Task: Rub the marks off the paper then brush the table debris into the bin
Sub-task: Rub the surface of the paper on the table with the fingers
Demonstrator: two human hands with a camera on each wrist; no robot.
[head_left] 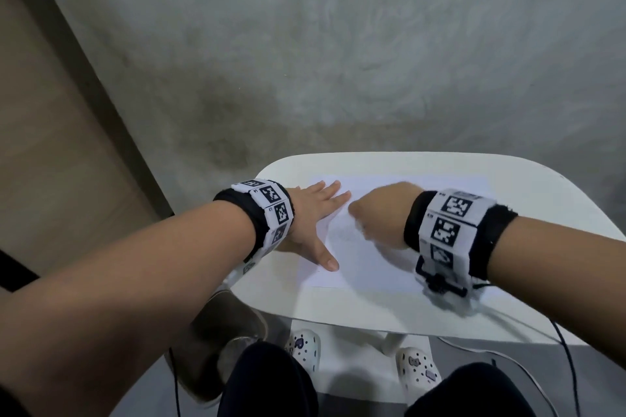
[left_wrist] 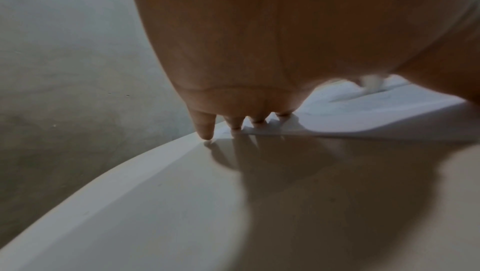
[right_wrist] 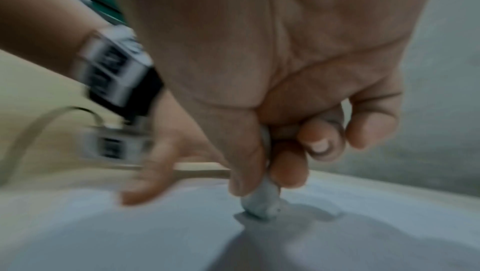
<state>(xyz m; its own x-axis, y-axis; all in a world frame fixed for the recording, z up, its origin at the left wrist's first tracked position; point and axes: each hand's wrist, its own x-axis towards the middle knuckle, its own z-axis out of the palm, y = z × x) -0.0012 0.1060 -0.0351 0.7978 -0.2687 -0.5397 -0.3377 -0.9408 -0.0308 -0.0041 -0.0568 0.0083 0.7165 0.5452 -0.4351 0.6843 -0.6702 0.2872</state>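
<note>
Hands: left hand [head_left: 310,213] flat on paper [head_left: 379,267], right hand [head_left: 379,213] pinching eraser [right_wrist: 262,201] against it.

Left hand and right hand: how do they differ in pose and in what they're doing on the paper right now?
The left hand lies flat with its fingers spread, pressing the paper down; the right hand is curled. The left hand holds nothing; the right hand pinches an eraser, its tip on the sheet. The left hand looks sharp in the head view; the right hand is blurred. Both are over the paper on the white table.
</note>
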